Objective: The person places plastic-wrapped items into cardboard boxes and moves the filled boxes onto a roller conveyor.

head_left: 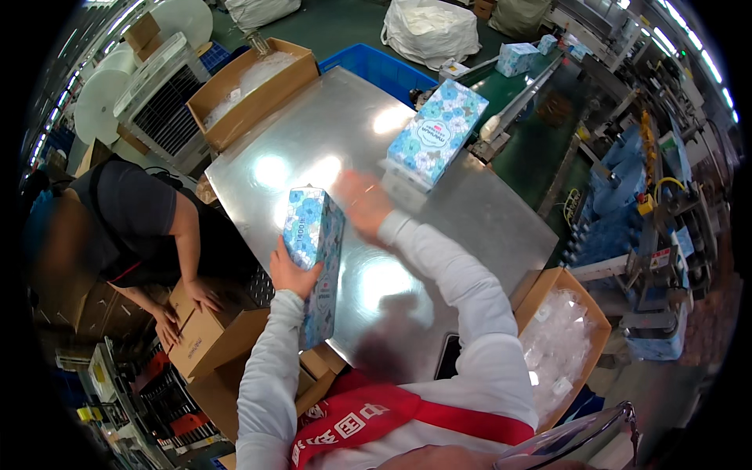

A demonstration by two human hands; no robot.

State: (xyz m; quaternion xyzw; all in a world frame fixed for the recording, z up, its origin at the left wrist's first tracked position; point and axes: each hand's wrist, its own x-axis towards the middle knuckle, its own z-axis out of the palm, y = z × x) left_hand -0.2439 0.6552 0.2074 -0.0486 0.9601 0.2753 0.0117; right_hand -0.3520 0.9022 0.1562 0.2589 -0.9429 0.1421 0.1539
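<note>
My left hand grips the side of a long, blue floral tissue pack standing on the metal table, thumb and fingers apart around it. Just right of that pack's far end is my right hand, smeared by motion, so its fingers are unclear. Whether it touches the pack I cannot tell. Another blue floral tissue pack lies at the table's far right, beside the conveyor's end, apart from both hands.
Smaller blue packs sit on the green conveyor. Boxes of clear plastic flank the table. A phone lies at its near edge. On the left, a co-worker's hands touch a cardboard box. A blue bin stands behind.
</note>
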